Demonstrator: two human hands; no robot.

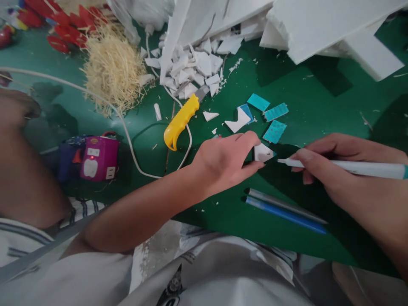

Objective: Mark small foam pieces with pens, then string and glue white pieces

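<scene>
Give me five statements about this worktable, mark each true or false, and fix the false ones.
1. The right hand holds a white pen. True.
2. The left hand grips the yellow cutter. False: it holds a small white piece; the yellow cutter lies apart.
3. A blue pen lies beside a grey pen. True.
4. In the picture, the straw heap is right of the yellow cutter. False: it is left.
5. The pink box bears a white apple shape. True.
</scene>
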